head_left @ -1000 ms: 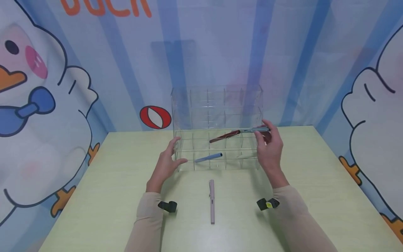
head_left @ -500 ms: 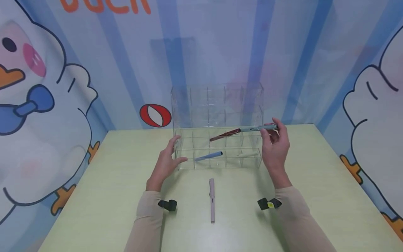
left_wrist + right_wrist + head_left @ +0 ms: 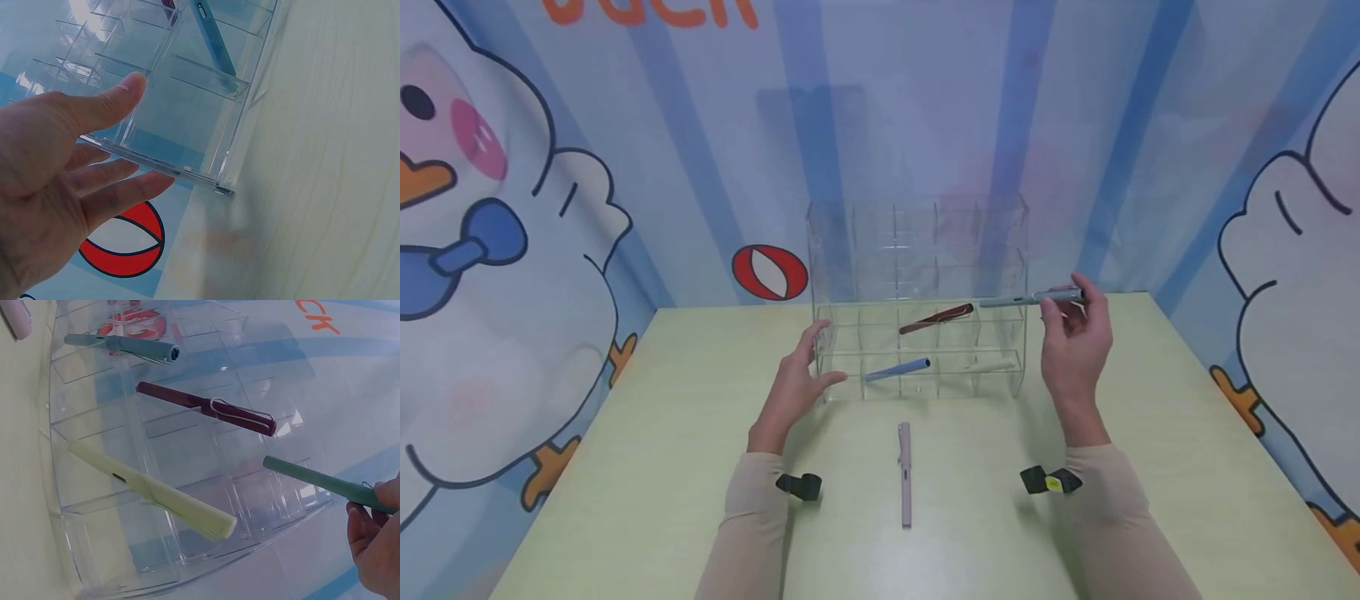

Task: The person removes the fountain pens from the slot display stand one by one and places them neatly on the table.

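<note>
A clear acrylic rack [image 3: 917,250] of small compartments stands at the table's far middle. My right hand [image 3: 1071,337] pinches a grey-green pen [image 3: 1030,298] by its end, just right of the rack's upper right cells; the same pen [image 3: 325,482] shows in the right wrist view, tip at the rack's front. Inside the rack lie a dark red pen [image 3: 936,318], a blue pen [image 3: 897,370] and a cream pen [image 3: 153,490]. My left hand [image 3: 797,385] rests with straight fingers against the rack's left wall [image 3: 156,164]. A pale pink pen [image 3: 905,473] lies on the table in front.
The pale green table [image 3: 625,467] is fenced by a cartoon-duck backdrop [image 3: 512,233] on three sides, close behind the rack. Black wrist cameras [image 3: 799,487] sit on both sleeves.
My right hand has drawn the grey-green pen to the right and slightly up, so less of it lies inside the rack. The left hand has stayed on the rack's left side.
</note>
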`<state>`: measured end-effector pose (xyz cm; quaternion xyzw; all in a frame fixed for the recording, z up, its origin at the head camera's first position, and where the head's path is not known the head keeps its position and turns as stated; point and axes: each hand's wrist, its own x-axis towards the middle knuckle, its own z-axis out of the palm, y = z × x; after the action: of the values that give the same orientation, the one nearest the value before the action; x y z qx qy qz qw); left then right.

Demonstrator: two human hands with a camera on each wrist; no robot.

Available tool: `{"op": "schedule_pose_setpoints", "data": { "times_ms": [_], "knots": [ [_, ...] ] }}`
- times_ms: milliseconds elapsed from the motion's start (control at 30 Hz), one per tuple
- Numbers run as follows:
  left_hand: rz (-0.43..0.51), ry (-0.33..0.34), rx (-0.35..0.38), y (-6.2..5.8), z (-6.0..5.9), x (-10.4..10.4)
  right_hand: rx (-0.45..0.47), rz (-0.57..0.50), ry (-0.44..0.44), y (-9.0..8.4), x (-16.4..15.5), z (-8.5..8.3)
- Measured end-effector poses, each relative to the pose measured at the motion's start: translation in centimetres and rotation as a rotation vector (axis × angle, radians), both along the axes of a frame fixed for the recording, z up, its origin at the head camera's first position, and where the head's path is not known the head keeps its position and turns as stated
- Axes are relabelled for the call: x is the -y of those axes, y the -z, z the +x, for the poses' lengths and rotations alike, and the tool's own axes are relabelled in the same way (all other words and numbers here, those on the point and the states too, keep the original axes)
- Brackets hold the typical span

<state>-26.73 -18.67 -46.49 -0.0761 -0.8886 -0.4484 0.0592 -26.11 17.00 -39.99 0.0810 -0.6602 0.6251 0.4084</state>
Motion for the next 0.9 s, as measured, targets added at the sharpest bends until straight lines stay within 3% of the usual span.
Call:
{"op": "schedule_pose_setpoints", "data": {
  "times_ms": [633,900],
  "knots": [
    [-0.01,0.008,-0.019,0.2,-0.3,0.2,-0.211,-0.121,-0.028,-1.7,0.0,1.1],
    [-0.016,0.008,-0.022,0.2,-0.2,0.0,-0.223,-0.162,-0.064,-2.0,0.0,1.4]
  ]
}}
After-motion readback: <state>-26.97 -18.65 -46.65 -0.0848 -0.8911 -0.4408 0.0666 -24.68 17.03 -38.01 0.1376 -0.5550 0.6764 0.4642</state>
